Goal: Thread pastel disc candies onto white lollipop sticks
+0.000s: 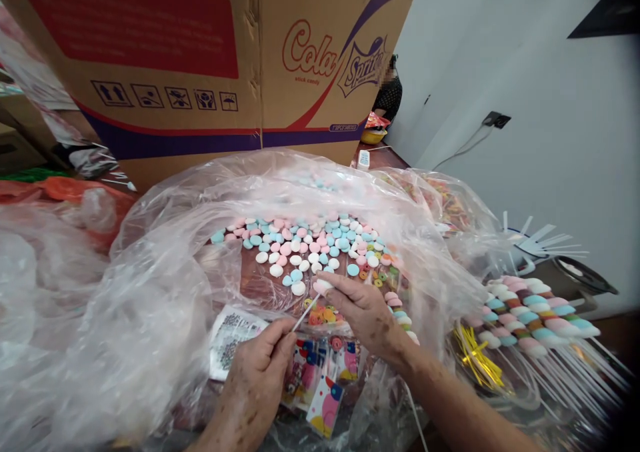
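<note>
Beside loose candies (285,249): stick (306,313) at pale candy (322,284)
Left hand (256,364): clamped on stick
Right hand (367,313): pinching pale candy

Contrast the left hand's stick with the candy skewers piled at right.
The white stick is in the left hand; the candy skewers lie piled. The white stick has one pale candy at its tip, pinched in the right hand; the candy skewers carry pink, white and blue stacks. Both have thin white shafts.

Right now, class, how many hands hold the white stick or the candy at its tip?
2: the left hand grips the white stick; the right hand pinches the candy.
</note>
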{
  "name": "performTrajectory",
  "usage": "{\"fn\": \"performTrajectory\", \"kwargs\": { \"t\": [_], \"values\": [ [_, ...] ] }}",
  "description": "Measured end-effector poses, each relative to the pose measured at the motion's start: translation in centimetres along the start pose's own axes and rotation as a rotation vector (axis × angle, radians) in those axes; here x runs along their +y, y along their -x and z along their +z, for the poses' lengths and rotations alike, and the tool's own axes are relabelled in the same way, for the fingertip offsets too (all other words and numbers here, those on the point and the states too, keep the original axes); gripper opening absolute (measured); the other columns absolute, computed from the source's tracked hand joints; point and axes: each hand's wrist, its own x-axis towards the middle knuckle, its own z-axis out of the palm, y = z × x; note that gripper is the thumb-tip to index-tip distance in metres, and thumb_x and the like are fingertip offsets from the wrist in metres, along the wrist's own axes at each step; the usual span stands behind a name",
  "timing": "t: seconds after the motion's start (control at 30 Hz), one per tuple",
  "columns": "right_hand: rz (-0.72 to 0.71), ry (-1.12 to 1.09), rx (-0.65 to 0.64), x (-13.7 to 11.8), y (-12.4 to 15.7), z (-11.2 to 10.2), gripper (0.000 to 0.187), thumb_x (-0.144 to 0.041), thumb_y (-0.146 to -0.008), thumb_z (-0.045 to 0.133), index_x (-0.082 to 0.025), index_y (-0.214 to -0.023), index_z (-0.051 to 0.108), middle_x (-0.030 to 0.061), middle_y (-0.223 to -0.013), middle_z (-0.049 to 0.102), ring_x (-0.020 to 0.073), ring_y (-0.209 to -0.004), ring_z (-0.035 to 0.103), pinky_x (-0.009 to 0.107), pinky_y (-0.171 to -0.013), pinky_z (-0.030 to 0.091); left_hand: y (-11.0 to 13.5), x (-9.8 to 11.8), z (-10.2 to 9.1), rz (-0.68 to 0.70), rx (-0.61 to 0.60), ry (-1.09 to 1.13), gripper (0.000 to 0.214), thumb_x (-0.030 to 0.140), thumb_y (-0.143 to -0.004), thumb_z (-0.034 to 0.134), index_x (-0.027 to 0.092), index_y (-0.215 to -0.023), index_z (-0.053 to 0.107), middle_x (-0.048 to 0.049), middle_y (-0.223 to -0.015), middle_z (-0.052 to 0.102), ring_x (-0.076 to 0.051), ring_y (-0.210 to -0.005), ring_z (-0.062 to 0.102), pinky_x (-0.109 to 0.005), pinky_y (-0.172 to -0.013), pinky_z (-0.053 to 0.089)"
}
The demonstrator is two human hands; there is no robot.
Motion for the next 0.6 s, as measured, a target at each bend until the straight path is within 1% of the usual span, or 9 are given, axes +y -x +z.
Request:
{"fn": "performTrajectory", "kwargs": {
  "t": [0.13, 0.23, 0.3, 0.37, 0.43, 0.47, 0.53, 0.57, 0.6],
  "values": [
    [-0.101, 0.015, 0.006, -0.3, 0.6, 1.0, 0.038, -0.034, -0.096, 0.05, -0.023, -0.128, 0.066, 0.0033, -0.122, 0.071, 0.0195, -0.11, 0.067, 0.034, -0.097, 0.052, 0.0, -0.6, 0.3, -0.043, -0.01, 0.066, 0.043, 0.049, -0.085, 0.049, 0.018, -0.103, 0.073, 0.004, -0.052, 0.053, -0.016, -0.05, 0.047, -0.024, -0.048, 0.036],
    [-0.172, 0.015, -0.001, -0.7, 1.2, 2.0, 0.037, -0.034, -0.097, 0.049, -0.021, -0.127, 0.066, 0.0049, -0.122, 0.071, 0.0185, -0.112, 0.067, 0.033, -0.099, 0.051, 0.1, -0.6, 0.4, -0.054, -0.028, 0.11, 0.043, 0.049, -0.085, 0.05, 0.017, -0.101, 0.072, 0.0047, -0.051, 0.051, -0.015, -0.049, 0.045, -0.024, -0.048, 0.035],
    [-0.199, 0.044, -0.041, -1.1, 1.7, 2.7, 0.037, -0.034, -0.098, 0.047, -0.021, -0.126, 0.067, 0.0062, -0.119, 0.072, 0.0187, -0.109, 0.068, 0.033, -0.097, 0.053, 0.1, -0.5, 0.5, -0.056, -0.024, 0.13, 0.041, 0.049, -0.084, 0.051, 0.017, -0.1, 0.072, 0.0046, -0.052, 0.052, -0.015, -0.05, 0.045, -0.024, -0.048, 0.035],
    [-0.224, 0.095, -0.111, -1.5, 2.1, 2.9, 0.037, -0.033, -0.098, 0.046, -0.02, -0.125, 0.067, 0.0076, -0.118, 0.073, 0.0199, -0.107, 0.068, 0.034, -0.096, 0.053, 0.0, -0.2, 0.5, -0.06, -0.023, 0.146, 0.037, 0.048, -0.083, 0.052, 0.018, -0.094, 0.071, 0.0043, -0.053, 0.053, -0.014, -0.05, 0.044, -0.023, -0.047, 0.034],
    [-0.227, 0.119, -0.165, -1.6, 2.2, 2.2, 0.037, -0.033, -0.097, 0.047, -0.02, -0.127, 0.066, 0.0075, -0.117, 0.073, 0.0202, -0.105, 0.069, 0.034, -0.093, 0.054, -0.2, 0.1, 0.5, -0.066, -0.032, 0.163, 0.034, 0.048, -0.083, 0.053, 0.019, -0.085, 0.068, 0.0046, -0.052, 0.052, -0.013, -0.047, 0.041, -0.023, -0.045, 0.031],
    [-0.207, 0.116, -0.16, -1.5, 2.0, 1.4, 0.038, -0.032, -0.097, 0.047, -0.021, -0.13, 0.064, 0.0067, -0.115, 0.074, 0.0194, -0.101, 0.07, 0.033, -0.089, 0.055, -0.2, 0.3, 0.4, -0.069, -0.039, 0.175, 0.033, 0.049, -0.083, 0.053, 0.019, -0.081, 0.066, 0.0049, -0.052, 0.051, -0.013, -0.046, 0.039, -0.022, -0.043, 0.03],
    [-0.123, 0.15, -0.071, -1.1, 1.1, -0.9, 0.039, -0.032, -0.098, 0.045, -0.022, -0.133, 0.06, 0.0044, -0.106, 0.076, 0.0169, -0.087, 0.072, 0.03, -0.079, 0.056, -0.3, 0.4, 0.2, -0.072, -0.056, 0.204, 0.033, 0.05, -0.085, 0.053, 0.02, -0.076, 0.063, 0.0058, -0.05, 0.05, -0.012, -0.044, 0.037, -0.022, -0.042, 0.028],
    [-0.074, 0.223, 0.021, -0.7, 0.4, -2.2, 0.038, -0.031, -0.099, 0.042, -0.021, -0.13, 0.061, 0.0037, -0.1, 0.076, 0.0163, -0.081, 0.072, 0.029, -0.076, 0.056, -0.3, 0.4, 0.1, -0.071, -0.058, 0.212, 0.033, 0.05, -0.086, 0.053, 0.021, -0.074, 0.061, 0.0061, -0.05, 0.05, -0.011, -0.043, 0.035, -0.021, -0.041, 0.027],
    [-0.03, 0.38, 0.084, -0.3, -0.3, -3.5, 0.034, -0.029, -0.099, 0.042, -0.02, -0.122, 0.065, 0.0038, -0.096, 0.076, 0.0166, -0.082, 0.071, 0.029, -0.077, 0.054, -0.2, 0.3, 0.0, -0.067, -0.057, 0.216, 0.033, 0.05, -0.087, 0.053, 0.021, -0.072, 0.06, 0.0061, -0.05, 0.049, -0.011, -0.043, 0.035, -0.021, -0.041, 0.025]
  ]
}}
